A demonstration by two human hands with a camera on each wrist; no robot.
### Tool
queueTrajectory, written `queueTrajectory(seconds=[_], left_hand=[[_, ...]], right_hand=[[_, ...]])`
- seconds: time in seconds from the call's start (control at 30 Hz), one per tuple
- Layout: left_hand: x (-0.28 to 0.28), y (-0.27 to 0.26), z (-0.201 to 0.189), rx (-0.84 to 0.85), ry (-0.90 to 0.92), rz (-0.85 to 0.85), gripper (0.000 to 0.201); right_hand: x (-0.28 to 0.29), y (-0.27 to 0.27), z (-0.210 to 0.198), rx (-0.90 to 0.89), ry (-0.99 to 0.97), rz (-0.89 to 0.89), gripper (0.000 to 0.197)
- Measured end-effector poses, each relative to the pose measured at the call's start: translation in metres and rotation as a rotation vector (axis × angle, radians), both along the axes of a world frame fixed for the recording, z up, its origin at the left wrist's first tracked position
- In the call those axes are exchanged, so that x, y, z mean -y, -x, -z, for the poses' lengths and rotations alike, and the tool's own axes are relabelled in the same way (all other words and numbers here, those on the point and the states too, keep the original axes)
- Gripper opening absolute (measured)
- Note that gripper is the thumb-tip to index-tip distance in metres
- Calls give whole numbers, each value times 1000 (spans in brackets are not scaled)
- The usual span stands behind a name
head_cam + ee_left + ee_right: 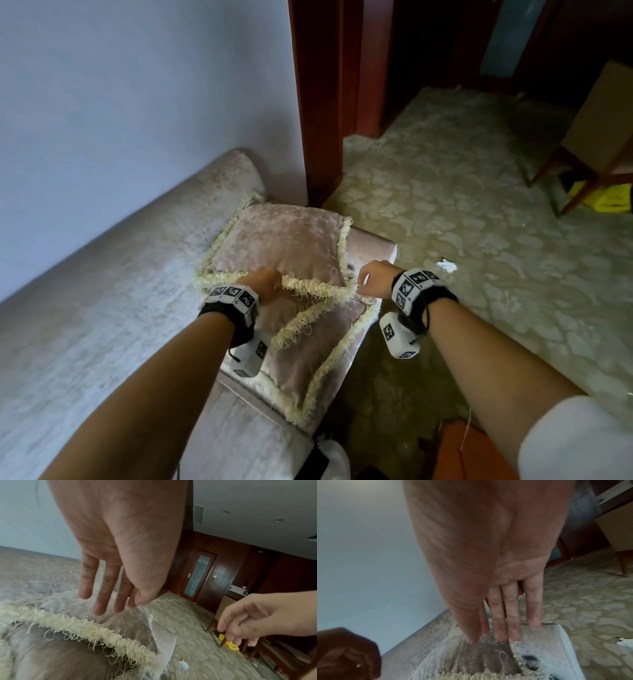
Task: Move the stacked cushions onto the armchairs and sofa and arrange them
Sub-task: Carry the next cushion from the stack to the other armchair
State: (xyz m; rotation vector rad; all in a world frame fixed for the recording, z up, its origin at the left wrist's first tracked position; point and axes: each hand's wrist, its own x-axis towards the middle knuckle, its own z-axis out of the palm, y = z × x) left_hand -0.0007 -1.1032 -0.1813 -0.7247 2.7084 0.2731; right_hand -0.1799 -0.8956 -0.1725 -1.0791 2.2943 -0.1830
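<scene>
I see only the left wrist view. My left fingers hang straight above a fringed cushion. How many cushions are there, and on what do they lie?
Observer: The head view shows two fringed cushions, the far cushion and the near cushion. Their edges overlap, and both lie at the end of the pale sofa.
Operator: In my view the fingers of the right hand look curled. Does this hand grip something?
Observer: No grip shows. In the right wrist view the right hand has straight fingers, with their tips at a fringed cushion corner.
</scene>
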Motion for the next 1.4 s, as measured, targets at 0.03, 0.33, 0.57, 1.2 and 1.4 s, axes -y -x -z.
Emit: queueTrajectory(seconds=[0.03, 0.33, 0.57, 1.2, 1.4], left_hand=[[9, 5, 3, 0, -6, -16, 17], [72, 38, 67, -168, -45, -107, 22], [103, 29, 127, -158, -36, -194, 59], [180, 87, 253, -264, 292, -82, 87], [186, 88, 211, -291, 267, -44, 67]], right_hand=[[12, 4, 2, 2, -1, -13, 24], [114, 34, 52, -73, 11, -154, 37], [171, 20, 125, -102, -54, -287, 81], [246, 34, 261, -396, 102, -89, 104], [247, 40, 214, -402, 255, -70, 82]])
